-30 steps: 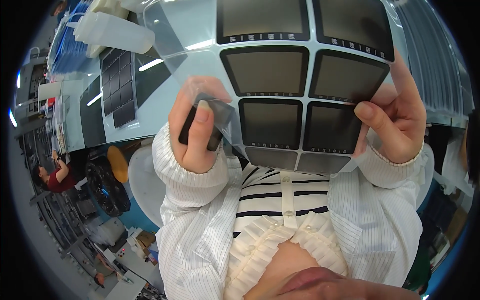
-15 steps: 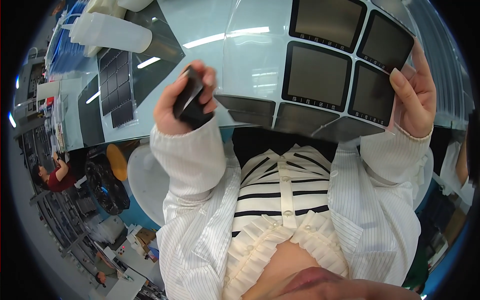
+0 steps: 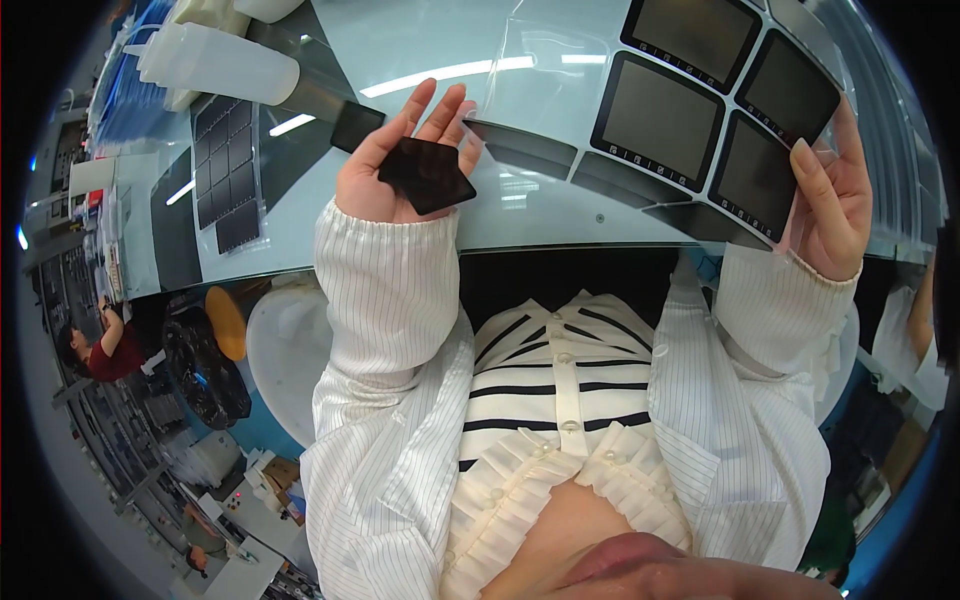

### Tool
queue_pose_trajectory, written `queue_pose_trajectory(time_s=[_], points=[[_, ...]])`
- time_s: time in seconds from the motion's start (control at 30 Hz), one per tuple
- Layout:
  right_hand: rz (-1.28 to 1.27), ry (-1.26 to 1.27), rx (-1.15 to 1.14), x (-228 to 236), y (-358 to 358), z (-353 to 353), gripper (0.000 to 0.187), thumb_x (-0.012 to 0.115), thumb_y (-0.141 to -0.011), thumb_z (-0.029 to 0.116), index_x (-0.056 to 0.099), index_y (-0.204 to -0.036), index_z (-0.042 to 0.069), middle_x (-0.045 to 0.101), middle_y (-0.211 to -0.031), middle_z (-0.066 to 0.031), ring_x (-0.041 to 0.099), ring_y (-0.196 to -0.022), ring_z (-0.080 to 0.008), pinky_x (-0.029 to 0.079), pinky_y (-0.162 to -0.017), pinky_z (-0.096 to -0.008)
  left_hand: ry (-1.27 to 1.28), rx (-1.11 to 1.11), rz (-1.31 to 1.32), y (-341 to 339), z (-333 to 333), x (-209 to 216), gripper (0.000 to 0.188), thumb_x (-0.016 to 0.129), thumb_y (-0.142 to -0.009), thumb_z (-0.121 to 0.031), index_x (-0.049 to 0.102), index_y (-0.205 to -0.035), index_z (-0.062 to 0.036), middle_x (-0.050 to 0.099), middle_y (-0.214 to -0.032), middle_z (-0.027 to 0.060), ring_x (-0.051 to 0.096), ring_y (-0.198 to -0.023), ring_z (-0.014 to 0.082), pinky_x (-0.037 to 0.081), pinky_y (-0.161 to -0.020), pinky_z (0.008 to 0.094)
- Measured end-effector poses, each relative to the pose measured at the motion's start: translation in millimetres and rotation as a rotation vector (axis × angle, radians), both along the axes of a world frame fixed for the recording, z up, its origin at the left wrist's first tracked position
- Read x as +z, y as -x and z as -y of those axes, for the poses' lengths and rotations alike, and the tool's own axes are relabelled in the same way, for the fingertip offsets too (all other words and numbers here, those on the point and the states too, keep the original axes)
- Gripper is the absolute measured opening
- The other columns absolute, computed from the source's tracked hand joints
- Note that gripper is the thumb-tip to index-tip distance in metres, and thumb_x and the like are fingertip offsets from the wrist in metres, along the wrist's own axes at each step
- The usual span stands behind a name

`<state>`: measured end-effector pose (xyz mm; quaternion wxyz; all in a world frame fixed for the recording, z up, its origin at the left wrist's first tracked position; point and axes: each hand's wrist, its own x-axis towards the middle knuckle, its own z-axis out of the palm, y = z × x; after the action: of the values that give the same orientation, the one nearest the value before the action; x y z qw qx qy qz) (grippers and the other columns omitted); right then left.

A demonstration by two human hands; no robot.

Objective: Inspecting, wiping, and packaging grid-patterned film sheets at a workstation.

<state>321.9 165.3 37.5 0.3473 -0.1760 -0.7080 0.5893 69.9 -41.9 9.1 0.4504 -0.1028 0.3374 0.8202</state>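
Observation:
My left hand (image 3: 375,185) is palm up with its fingers stretched out. A glossy black panel (image 3: 428,175) rests across its palm and finger bases. A second small black panel (image 3: 357,127) shows beside the thumb; whether the hand holds it I cannot tell. At the right, my right hand (image 3: 835,205) pinches the edge of a sheet of dark, black-framed rectangular panels (image 3: 658,122), thumb on top and fingers behind. This sheet is tilted up over the table, its near left corner close to my left fingertips; whether they touch it I cannot tell.
A white squeeze bottle (image 3: 215,65) lies at the far left of the glossy table (image 3: 420,45). Near it is a sheet of small dark panels (image 3: 228,165). Stacked clear sheets (image 3: 905,150) stand at the right. A person in dark red (image 3: 110,350) is off to the left.
My left hand has turned palm up and its fingers have spread, exposing the black panel. It has moved slightly away from me. The sheet in my right hand has shifted right and its near edge has risen.

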Motion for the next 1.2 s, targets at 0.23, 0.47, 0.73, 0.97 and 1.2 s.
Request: queue_pose_trajectory(time_s=[0.23,0.47,0.73,0.97,1.2], points=[[-0.064,-0.108,0.162,-7,-18,-29,0.055,0.053,-0.09,0.008,0.032,-0.141,0.009,0.062,-0.112,-0.0171,0.064,-0.051,-0.0154,0.047,-0.042,-0.0182,0.131,-0.064,-0.214,7,13,-9,0.039,0.037,-0.093,-0.023,0.048,-0.119,0.0036,0.057,-0.096,0.0163,0.051,-0.077,0.0209,0.045,-0.062,0.0323],[-0.225,0.094,0.097,-4,12,7,0.052,0.052,-0.09,0.004,0.034,-0.139,0.005,0.062,-0.112,-0.019,0.066,-0.056,-0.0175,0.049,-0.043,-0.0206,0.288,0.028,-1.143,-20,12,-17,0.042,0.057,-0.086,-0.027,0.052,-0.115,0.0027,0.05,-0.099,0.0077,0.035,-0.064,0.008,0.032,-0.057,0.0208],[-0.242,-0.013,0.074,4,18,18,0.05,0.05,-0.09,0.003,0.035,-0.137,0.002,0.061,-0.114,-0.0198,0.069,-0.071,-0.02,0.053,-0.054,-0.0224,0.297,-0.167,-0.985,-25,9,8,0.026,0.048,-0.092,-0.024,0.055,-0.093,0.001,0.04,-0.07,-0.004,0.03,-0.062,0.0063,0.026,-0.058,0.0206],[-0.335,-0.173,-0.143,5,13,-1,0.046,0.054,-0.089,0.002,0.041,-0.134,0.003,0.065,-0.107,-0.0158,0.063,-0.102,-0.0253,0.048,-0.091,-0.0314,0.125,-0.337,-1.083,-33,22,37,0.025,0.044,-0.092,-0.02,0.055,-0.087,0.0019,0.053,-0.076,0.0024,0.043,-0.07,0.0095,0.035,-0.069,0.0224],[-0.2,-0.327,-0.432,11,13,-6,0.045,0.055,-0.089,0.005,0.043,-0.132,0.002,0.064,-0.11,-0.0161,0.062,-0.103,-0.026,0.046,-0.094,-0.0322,0.082,-0.292,-1.066,-36,26,45,0.031,0.043,-0.092,-0.024,0.058,-0.1,0.002,0.058,-0.077,0.0049,0.047,-0.07,0.0091,0.036,-0.068,0.0224]])
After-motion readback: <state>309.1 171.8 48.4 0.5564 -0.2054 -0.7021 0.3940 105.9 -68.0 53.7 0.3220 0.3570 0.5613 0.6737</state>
